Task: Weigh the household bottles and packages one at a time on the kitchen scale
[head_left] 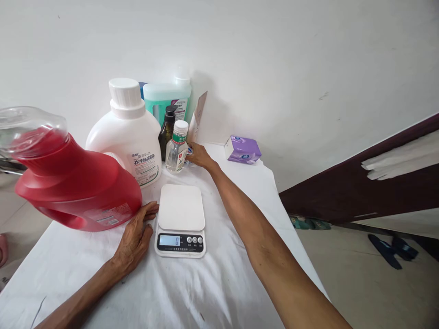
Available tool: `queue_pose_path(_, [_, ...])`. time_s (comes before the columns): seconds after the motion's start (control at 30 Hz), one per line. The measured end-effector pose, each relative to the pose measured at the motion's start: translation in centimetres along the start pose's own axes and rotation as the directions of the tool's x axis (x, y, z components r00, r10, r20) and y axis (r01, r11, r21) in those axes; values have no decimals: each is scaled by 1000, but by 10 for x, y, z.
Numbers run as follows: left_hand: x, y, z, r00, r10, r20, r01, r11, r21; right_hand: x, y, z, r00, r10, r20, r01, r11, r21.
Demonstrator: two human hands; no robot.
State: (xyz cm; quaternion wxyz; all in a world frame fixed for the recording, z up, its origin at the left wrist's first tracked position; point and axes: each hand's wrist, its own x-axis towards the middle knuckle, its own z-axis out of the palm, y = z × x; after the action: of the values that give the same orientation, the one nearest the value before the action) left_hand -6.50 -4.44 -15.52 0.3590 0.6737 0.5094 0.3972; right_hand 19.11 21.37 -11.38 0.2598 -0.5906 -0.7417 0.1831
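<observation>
L hand (133, 240) by scale (181, 209), R hand (200, 155) beside clear btl (176, 154)

Scale just below/L of frame ctr, reads 0. L hand lower L on white cloth (222, 288), fingers loosely extended. R hand just above ctr at blue-white item (190, 150), partly hidden, can't tell if gripping. Red jug (85, 180) mid-L, purple pack (244, 150) R of ctr

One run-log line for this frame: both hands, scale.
left hand: on white cloth beside scale | right hand: at partly hidden blue-and-white item by clear bottle, grip unclear | scale display: 0
</observation>
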Motion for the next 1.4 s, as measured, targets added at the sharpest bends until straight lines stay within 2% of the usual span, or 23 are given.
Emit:
queue_pose_path(0.1, [0, 0, 0, 1000, 22, -8, -22, 1000, 2, -9, 2, -8, 999, 34, 26, -32, 998, -57])
queue_pose_path(0.23, [-1, -4, 1, 999, 39, -8, -39, 999, -4, -33, 4, -14, 995, 104, -5, -104, 990, -94])
queue_pose_path(0.43, [-1, -14, 3, 996, 88, -19, -89, 995, -34, -99, 7, -38, 982, 184, -31, -184, 983, -4])
queue_pose_path(0.5, [-1, -16, 4, 996, 88, -15, -88, 995, -39, -125, -2, -50, 986, 155, -60, -145, 979, 140])
queue_pose_path(0.57, [0, -17, 3, 995, 99, -11, -99, 994, -43, -148, -20, -59, 994, 76, -72, -55, 964, 259])
queue_pose_path(0.7, [0, -18, 3, 991, 134, -14, -134, 990, -51, -180, -66, -63, 995, -84, 53, 70, 972, 225])
queue_pose_path(0.83, [0, -18, 3, 990, 137, -10, -138, 989, -57, -193, -88, -51, 969, -204, 139, 181, 971, 158])
queue_pose_path(1.1, [1, -15, 2, 992, 128, 3, -127, 990, -56, -202, -79, -27, 950, -239, 200, 219, 969, 117])
queue_pose_path(1.23, [1, -15, 1, 991, 131, 10, -130, 990, -60, -204, -79, -29, 959, -197, 203, 166, 973, 158])
queue_pose_path(1.3, [1, -14, 1, 992, 129, 5, -128, 990, -67, -207, -76, -34, 974, -149, 170, 107, 965, 238])
queue_pose_path(1.37, [1, -14, 1, 992, 122, 0, -122, 990, -77, -213, -68, -37, 997, -39, 64, 11, 922, 388])
queue_pose_path(1.4, [1, -14, 1, 993, 119, -2, -119, 989, -83, -217, -62, -36, 998, 55, -10, -44, 877, 479])
